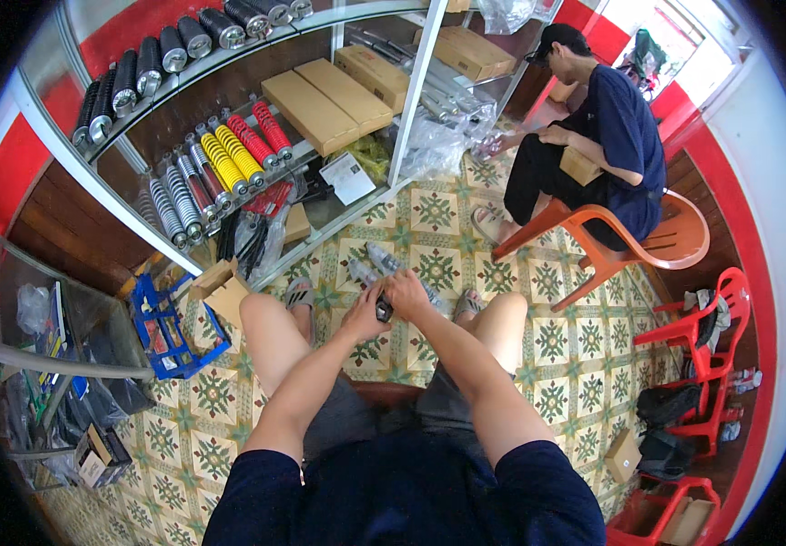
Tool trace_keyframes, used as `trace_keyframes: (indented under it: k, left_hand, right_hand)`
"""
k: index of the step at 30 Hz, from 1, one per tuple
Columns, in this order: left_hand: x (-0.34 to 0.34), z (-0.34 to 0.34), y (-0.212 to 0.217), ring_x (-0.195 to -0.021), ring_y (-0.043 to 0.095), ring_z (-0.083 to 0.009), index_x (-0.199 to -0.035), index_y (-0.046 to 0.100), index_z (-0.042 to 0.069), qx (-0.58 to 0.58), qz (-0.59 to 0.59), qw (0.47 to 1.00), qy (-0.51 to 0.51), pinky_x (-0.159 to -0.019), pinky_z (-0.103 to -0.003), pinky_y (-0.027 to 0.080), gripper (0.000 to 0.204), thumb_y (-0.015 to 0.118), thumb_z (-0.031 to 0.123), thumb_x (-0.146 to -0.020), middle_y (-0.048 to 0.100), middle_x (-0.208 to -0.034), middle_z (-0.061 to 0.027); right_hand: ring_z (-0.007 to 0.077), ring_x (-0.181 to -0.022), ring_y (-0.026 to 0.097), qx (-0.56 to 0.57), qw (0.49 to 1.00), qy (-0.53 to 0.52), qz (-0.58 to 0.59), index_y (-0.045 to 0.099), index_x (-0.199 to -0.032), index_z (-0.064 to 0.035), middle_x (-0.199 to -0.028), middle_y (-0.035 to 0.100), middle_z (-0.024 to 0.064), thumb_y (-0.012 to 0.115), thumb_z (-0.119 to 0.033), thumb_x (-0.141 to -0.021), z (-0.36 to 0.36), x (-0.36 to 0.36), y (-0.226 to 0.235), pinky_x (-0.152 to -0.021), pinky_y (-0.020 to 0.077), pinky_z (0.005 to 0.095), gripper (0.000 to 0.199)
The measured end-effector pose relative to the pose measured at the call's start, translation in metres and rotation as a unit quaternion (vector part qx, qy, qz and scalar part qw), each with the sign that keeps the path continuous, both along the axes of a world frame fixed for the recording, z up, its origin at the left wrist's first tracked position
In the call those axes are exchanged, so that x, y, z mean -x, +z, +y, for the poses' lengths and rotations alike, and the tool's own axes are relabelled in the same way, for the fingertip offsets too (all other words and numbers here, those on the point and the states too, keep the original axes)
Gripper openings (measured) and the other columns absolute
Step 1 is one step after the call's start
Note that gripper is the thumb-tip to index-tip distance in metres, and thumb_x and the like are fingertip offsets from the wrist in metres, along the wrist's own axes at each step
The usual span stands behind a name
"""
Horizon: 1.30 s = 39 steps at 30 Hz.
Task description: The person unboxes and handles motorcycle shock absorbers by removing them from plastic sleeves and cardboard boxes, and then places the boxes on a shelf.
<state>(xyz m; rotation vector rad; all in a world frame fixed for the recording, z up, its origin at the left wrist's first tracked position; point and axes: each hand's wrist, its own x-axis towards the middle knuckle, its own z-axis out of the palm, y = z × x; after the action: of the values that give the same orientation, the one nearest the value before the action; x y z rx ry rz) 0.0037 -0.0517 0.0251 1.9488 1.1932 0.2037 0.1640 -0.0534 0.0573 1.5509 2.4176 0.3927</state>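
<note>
Both hands meet in front of my knees, above the tiled floor. My left hand (364, 318) is closed around a small black part (384, 310), whose dark end shows beside the thumb; its kind is unclear. My right hand (406, 297) is closed right next to it, with fingers bent over the same spot; what they grip is mostly hidden. Just beyond the hands, silvery shock absorbers (382, 258) in see-through plastic lie on the floor. Another plastic-wrapped piece (433, 296) shows by my right hand.
A glass shelf (306, 250) with shock absorbers and cardboard boxes (327, 105) stands ahead. A blue rack (161, 332) and an open carton (222, 291) are at left. Ahead right, a person (625, 136) sits on an orange chair (675, 246) with a box. Red chairs (707, 332) line the right.
</note>
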Motion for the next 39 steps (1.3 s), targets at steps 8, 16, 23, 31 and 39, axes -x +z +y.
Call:
trace_keyframes:
  k: [8,16,23,31,39]
  left_hand:
    - [0.017,0.020,-0.032,-0.136,0.035,-0.0384,-0.153,0.013,0.022,-0.034,-0.026,0.999,0.004,-0.110,-0.047,0.035,0.109,0.077,0.033,-0.064,0.031,-0.149,-0.0206]
    - [0.019,0.021,-0.022,-0.137,0.034,-0.0372,-0.153,0.013,0.022,0.000,-0.046,0.999,0.018,-0.111,-0.046,0.034,0.108,0.074,0.031,-0.065,0.032,-0.149,-0.0195]
    - [0.003,0.013,0.039,-0.124,0.048,-0.0387,-0.139,0.039,0.011,-0.109,-0.050,0.993,-0.008,-0.099,-0.045,0.046,0.071,0.070,0.024,-0.077,0.035,-0.146,-0.0194]
    - [0.017,0.037,0.026,-0.120,0.052,-0.0390,-0.124,0.050,0.004,-0.068,0.113,0.991,-0.019,-0.095,-0.047,0.047,0.052,0.065,0.034,-0.084,0.036,-0.145,-0.0210]
    - [0.010,0.049,0.030,-0.131,0.037,-0.0464,-0.126,0.052,-0.003,0.063,0.026,0.997,0.022,-0.107,-0.046,0.036,0.044,0.051,0.027,-0.094,0.029,-0.149,-0.0275]
  right_hand:
    - [0.0236,-0.102,0.059,0.081,0.991,0.019,0.106,0.066,-0.099,-0.0106,-0.098,0.063,0.0080,0.064,-0.019,-0.078,0.020,-0.005,0.095,-0.088,0.0418,0.0412,0.022]
    - [0.0329,-0.095,0.062,0.117,0.926,0.008,0.358,0.059,-0.101,-0.0016,-0.098,0.062,0.0184,0.067,-0.027,-0.085,0.024,-0.049,0.243,-0.082,0.0481,0.0412,0.031]
    - [0.0246,-0.073,0.059,-0.062,0.843,-0.132,0.517,0.052,-0.101,0.0020,-0.081,0.061,0.0163,0.064,-0.037,-0.090,0.025,-0.133,0.313,-0.070,0.0469,0.0380,0.043]
    - [0.0380,-0.078,0.063,-0.211,0.799,-0.268,0.494,0.048,-0.095,0.0020,-0.083,0.063,0.0236,0.065,-0.032,-0.088,0.080,-0.188,0.215,-0.069,0.0479,0.0422,0.038]
    - [0.0457,-0.092,0.060,-0.239,0.683,-0.463,0.512,0.049,-0.104,0.0068,-0.095,0.061,0.0292,0.063,-0.027,-0.085,0.113,-0.212,-0.008,-0.082,0.0457,0.0474,0.041]
